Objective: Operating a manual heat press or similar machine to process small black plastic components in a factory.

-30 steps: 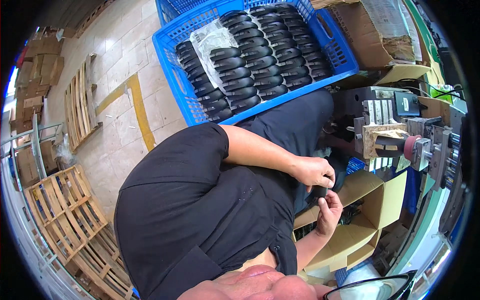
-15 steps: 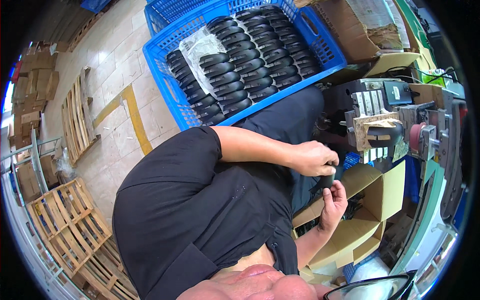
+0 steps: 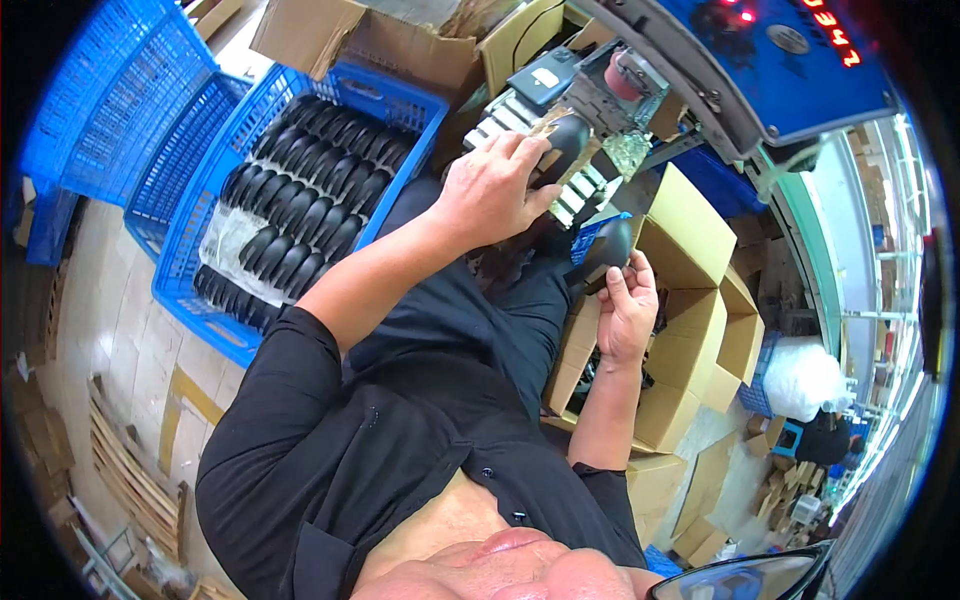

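My left hand [image 3: 495,190] reaches forward to the machine's fixture [image 3: 580,195]. Its fingers and thumb close on the near edge of a glossy black curved shell [image 3: 568,140] sitting there; I cannot tell whether the shell is free of the fixture. Lower and to the right, my right hand [image 3: 628,305] pinches a second black curved shell [image 3: 612,245] by its lower end, above an open cardboard box [image 3: 690,325]. The two hands are apart. A pink round pad [image 3: 622,78] on the machine is just beyond the fixture.
A blue crate [image 3: 180,270] at left holds rows of similar black shells with a clear plastic sheet. More blue crates [image 3: 100,110] stand behind it. A blue control panel [image 3: 800,60] with red lights overhangs at upper right. White wrapped bundle [image 3: 803,382] lies at right.
The view has swung to the right. My hands, earlier close together around one black shell, have separated; the left has moved to the shell at the fixture, while the right keeps its shell.
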Available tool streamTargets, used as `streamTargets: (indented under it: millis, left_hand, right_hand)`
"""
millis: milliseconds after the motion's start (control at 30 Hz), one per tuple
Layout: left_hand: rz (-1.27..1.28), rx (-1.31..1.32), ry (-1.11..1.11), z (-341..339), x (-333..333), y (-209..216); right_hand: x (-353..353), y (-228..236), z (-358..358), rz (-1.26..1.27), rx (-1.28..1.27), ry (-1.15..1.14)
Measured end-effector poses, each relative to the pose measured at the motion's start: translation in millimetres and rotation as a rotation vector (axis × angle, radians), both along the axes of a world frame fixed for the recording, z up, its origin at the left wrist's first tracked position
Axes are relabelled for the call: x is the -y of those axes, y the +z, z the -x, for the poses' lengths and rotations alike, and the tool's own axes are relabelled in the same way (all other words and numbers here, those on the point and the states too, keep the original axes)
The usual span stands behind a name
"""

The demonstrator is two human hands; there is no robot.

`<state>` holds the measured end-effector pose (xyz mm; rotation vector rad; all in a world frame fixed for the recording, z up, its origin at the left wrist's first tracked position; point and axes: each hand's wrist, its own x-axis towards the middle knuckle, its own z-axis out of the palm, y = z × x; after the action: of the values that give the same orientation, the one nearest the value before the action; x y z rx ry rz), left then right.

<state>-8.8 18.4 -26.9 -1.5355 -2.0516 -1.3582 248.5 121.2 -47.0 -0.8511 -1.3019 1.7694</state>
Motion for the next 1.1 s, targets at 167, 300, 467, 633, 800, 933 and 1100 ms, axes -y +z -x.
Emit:
streamTargets:
  millis: [167,300,467,633,800,933,1100]
  left_hand:
    - [0.136,-0.122,0.101,-2.4,-27.0,11.0]
    - [0.072,-0.124,0.116,2.6,-36.7,13.7]
    - [-0.119,0.001,0.135,17.4,-5.9,22.7]
    - [-0.025,0.101,0.232,42.9,55.6,2.3]
    - [0.164,0.284,0.383,62.6,147.6,-48.6]
    - [0.371,0.371,0.573,110.3,240.1,-91.3]
    - [0.509,0.37,0.868,169.1,364.5,-129.1]
  right_hand:
    - [-5.9,9.9,29.1,-0.02,-0.066,0.019]
    - [-14.4,10.9,62.5,-0.062,-0.085,0.03]
    - [-13.2,27.6,108.4,-0.138,-0.105,0.039]
    - [-22.8,21.6,155.8,-0.45,0.203,-0.008]
    - [-21.1,4.4,155.1,-0.538,0.195,0.007]
    - [-36.3,-22.5,82.4,-0.453,0.203,-0.048]
    - [-118.8,-126.6,-71.4,-0.304,0.596,-0.137]
